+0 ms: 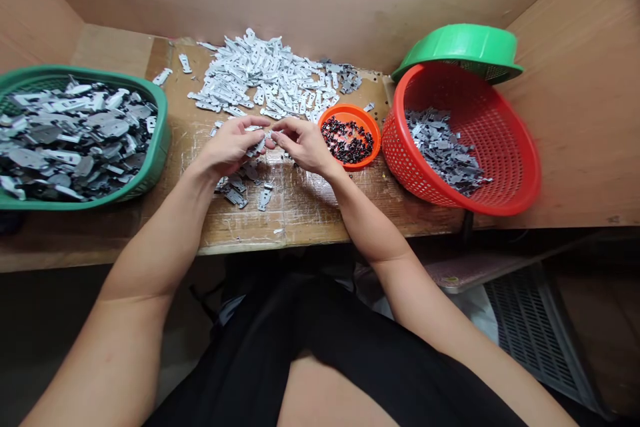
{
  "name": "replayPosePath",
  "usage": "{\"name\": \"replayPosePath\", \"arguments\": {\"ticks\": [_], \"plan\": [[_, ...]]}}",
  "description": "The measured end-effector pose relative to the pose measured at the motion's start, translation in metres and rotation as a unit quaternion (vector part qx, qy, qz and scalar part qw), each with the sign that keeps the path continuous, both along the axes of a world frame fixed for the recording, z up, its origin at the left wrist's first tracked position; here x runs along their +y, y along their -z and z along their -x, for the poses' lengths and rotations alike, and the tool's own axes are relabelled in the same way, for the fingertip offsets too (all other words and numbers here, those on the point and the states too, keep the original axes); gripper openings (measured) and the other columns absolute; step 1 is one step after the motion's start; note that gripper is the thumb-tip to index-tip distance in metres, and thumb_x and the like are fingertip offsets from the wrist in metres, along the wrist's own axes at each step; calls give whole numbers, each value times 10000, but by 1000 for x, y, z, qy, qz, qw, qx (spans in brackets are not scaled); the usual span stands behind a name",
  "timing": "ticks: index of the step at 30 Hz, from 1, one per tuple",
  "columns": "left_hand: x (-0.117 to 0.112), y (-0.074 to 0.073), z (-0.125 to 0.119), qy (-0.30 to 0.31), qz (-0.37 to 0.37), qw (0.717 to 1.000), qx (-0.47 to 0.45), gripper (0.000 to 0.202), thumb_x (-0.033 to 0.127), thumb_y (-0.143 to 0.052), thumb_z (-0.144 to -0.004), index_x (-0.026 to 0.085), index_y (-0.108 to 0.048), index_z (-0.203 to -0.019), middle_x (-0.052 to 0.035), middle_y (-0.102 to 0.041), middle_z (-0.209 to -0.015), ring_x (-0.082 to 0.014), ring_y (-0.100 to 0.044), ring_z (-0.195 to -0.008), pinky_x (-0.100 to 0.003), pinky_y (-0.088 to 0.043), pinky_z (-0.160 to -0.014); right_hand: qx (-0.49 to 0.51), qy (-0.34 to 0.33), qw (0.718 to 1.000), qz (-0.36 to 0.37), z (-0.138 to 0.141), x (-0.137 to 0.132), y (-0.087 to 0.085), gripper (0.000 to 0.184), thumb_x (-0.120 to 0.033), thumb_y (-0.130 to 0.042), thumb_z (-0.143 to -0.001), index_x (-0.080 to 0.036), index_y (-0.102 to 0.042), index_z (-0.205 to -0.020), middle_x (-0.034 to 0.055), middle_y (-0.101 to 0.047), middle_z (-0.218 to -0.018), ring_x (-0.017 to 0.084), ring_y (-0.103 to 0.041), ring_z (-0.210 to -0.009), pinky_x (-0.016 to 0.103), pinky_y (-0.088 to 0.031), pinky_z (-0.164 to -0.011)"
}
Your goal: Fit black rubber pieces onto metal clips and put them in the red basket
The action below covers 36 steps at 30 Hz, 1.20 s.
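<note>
The left hand (pixel 231 145) pinches a small grey metal plate (pixel 260 146) whose long axis runs across toward the right hand (pixel 303 143). That hand meets it fingertip to fingertip, closed on something too small to tell, over the wooden bench (pixel 300 207), just left of the orange bowl (pixel 350 135).

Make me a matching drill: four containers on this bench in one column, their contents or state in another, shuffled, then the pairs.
Containers:
1. green basket
2. small orange bowl
3. red basket
4. green bowl

Contents or state:
A. small dark parts
B. upside down, behind the red basket
C. heaped with grey metal plates, far left
D. a thin layer of grey pieces, far right

Pairs: 1-C, 2-A, 3-D, 4-B
</note>
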<state>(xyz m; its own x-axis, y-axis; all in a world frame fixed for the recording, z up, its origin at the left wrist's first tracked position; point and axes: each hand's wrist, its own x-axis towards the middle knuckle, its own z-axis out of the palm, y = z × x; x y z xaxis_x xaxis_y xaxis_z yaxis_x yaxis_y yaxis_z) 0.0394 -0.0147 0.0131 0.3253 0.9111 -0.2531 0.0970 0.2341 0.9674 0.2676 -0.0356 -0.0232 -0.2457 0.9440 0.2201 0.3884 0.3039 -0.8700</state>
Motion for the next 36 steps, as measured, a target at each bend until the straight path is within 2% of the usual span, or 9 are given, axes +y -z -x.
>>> {"name": "replayPosePath", "arguments": {"ticks": [5, 8, 12, 15, 18, 22, 25, 31, 36], "plan": [[-1, 7, -3, -15, -8, 1000, -3, 294, 272, -1109, -999, 210, -833, -1078, -38, -840, -816, -214, -845, -747, -270, -655, -723, 139, -44, 985, 87, 10, 8, 18, 491, -653, -1022, -1026, -235, -773, -953, 27, -781, -900, 195, -680, -862, 366, -574, -828], [4, 9, 0, -30, 19, 999, -32, 315, 317, -1078, -1068, 203, -814, -940, -73, -857, -853, -184, -836, -727, -249, -630, -688, 188, 31, 972, 137, 10, 8, 17, 584, -686, -1089, -950, -272, -682, -882, -19, -694, -799, 159, -577, -746, 318, -480, -660], [7, 8, -1, -66, 35, 996, -55, 349, 144, -1106, -977, 203, -798, -823, -72, -855, -836, -172, -851, -775, -232, -658, -716, 205, 75, 958, 184, 5, 4, 6, 660, -764, -1104, -916, -290, -647, -883, -8, -701, -795, 157, -569, -710, 304, -419, -581], [11, 9, -2, -144, 18, 988, -60, 409, 115, -1108, -968, 217, -757, -783, -24, -788, -757, -133, -788, -723, -183, -630, -646, 97, 36, 980, 172, -5, 2, -4, 525, -642, -1065, -997, -266, -715, -887, 19, -744, -848, 177, -608, -769, 336, -490, -663], [16, 10, 1, -191, -12, 981, -25, 481, 263, -1160, -958, 253, -706, -799, 5, -715, -701, -150, -788, -707, -178, -579, -547, -113, 11, 989, 95, -12, 1, -10, 258, -307, -908, -1105, -233, -780, -894, 64, -779, -943, 230, -684, -922, 417, -578, -896], [22, 12, 10, -196, -36, 980, -7, 438, 344, -1131, -959, 278, -710, -860, 1, -709, -703, -187, -822, -733, -218, -603, -548, -352, -26, 935, 36, -5, -5, -10, 194, -138, -729, -1156, -216, -805, -996, 166, -846, -1183, 317, -724, -1126, 474, -549, -1043], [22, 14, 11, -191, -48, 980, -3, 364, 257, -1081, -955, 271, -730, -861, -16, -748, -731, -205, -843, -764, -259, -647, -624, -402, -37, 915, 26, 1, -10, -9, 217, -135, -645, -1182, -218, -794, -1047, 182, -843, -1184, 320, -702, -1065, 470, -529, -996], [17, 16, 6, -124, -54, 990, 26, 272, 93, -902, -1021, 236, -747, -850, -20, -762, -746, -197, -814, -792, -322, -664, -791, -214, 11, 977, 25, -14, -5, -14, 191, -106, -750, -1035, -268, -719, -939, 52, -751, -931, 257, -622, -923, 461, -566, -970], [17, 29, 1, -113, -64, 992, 6, 281, 120, -970, -929, 253, -742, -832, -37, -753, -742, -249, -832, -783, -383, -694, -823, -28, 15, 998, 63, -18, -3, -20, 170, -319, -926, -974, -263, -774, -921, 7, -712, -917, 214, -575, -891, 415, -544, -886]]}}
